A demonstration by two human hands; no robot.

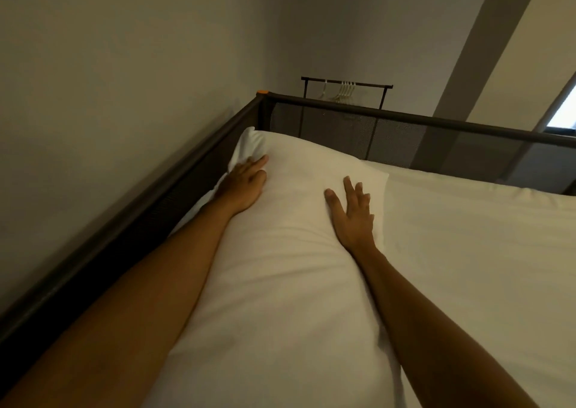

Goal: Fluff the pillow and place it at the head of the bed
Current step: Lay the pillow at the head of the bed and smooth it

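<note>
Two hands are laid on a white pillow point(290, 220) that lies on the bed point(483, 252), its far end pushed close to the dark mesh rail point(405, 133) at the head. The pillow's long axis is seen running away from the person, roughly along both forearms, toward the corner where the rail meets the side frame point(149, 202). The left hand point(244, 185) is pressed flat near the far left corner, fingers point(260, 161) together and touching a bunched fold of pillowcase point(249, 144); whether the fold is pinched cannot be told. The right hand point(352, 213) is spread open on the right edge, nothing gripped. The left hand is judged nearer the head end. The pillow appears nearly placed; a final turn crosswise may be needed.
</note>
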